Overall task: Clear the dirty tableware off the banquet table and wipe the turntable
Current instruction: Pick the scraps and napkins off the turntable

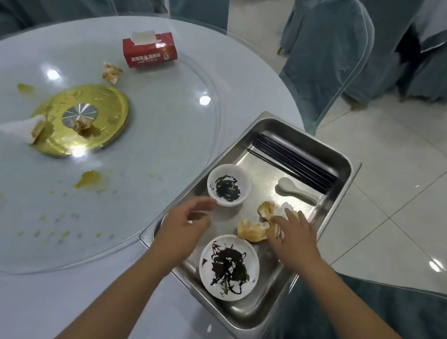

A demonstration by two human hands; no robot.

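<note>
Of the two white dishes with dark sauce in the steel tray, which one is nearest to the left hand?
The small deep bowl, just beyond the left hand fingertips; the flat plate lies nearer the camera.
</note>
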